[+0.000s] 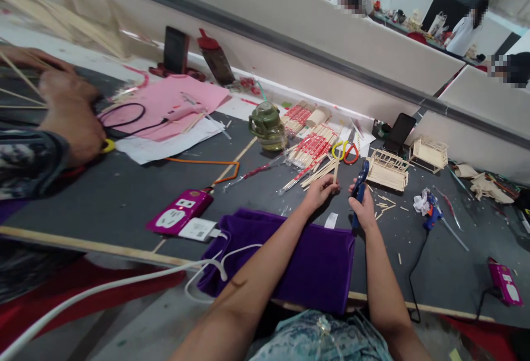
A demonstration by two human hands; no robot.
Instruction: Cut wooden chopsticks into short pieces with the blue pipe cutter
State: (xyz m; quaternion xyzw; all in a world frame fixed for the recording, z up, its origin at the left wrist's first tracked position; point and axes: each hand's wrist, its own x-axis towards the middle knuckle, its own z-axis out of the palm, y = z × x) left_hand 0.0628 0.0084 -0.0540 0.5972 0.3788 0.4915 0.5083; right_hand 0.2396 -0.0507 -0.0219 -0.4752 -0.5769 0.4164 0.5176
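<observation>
My left hand (322, 192) pinches a thin flat wooden stick (336, 169) that points up and away from me. In my right hand (362, 207) are blue pliers (360, 180), with the fingers wrapped round them; their jaws cannot be made out clearly. The two hands are close together but apart. Just beyond the left hand lie loose wooden sticks (321, 174) and scissors (345, 152) with yellow and red handles. Past the right hand stands a small wooden stick model (387, 170), with short cut pieces (385, 204) scattered on the dark table.
A purple cloth (314, 264) hangs over the table's front edge. A green bottle (267, 126), packs of sticks (312, 146), a blue glue gun (433, 214), another stick model (429, 154) and a magenta power strip (180, 212) lie around. Another person's hand (68, 96) works at left.
</observation>
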